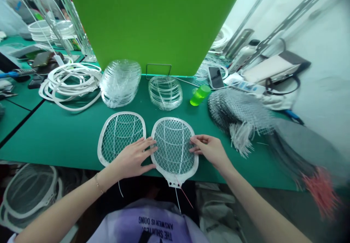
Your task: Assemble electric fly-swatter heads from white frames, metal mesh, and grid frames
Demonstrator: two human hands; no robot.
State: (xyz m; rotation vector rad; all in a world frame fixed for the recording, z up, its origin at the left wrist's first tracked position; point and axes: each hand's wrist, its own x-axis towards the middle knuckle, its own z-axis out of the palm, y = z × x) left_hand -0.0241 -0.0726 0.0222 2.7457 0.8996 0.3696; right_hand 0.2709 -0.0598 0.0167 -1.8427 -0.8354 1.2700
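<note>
A white mosquito-swatter head [175,146] with fine grey mesh lies on the green table in front of me. Its neck tab points toward me, with a red wire [187,198] and a white wire [178,200] hanging from it. My left hand [136,157] has its fingers spread, the fingertips touching the left rim. At the right rim, my right hand [210,150] has its bent fingers closed over the edge. Partly under my left hand and forearm is a second swatter head [121,133] with coarser mesh; its lower end is hidden.
Behind stand stacked clear oval frames [120,84], a smaller stack of ring frames [165,93] and a green cylinder [200,95]. Coiled white tubing [72,84] lies left. Mesh bundles [240,108], a phone [216,77] and a bag [273,68] occupy the right. A green panel [155,24] rises behind.
</note>
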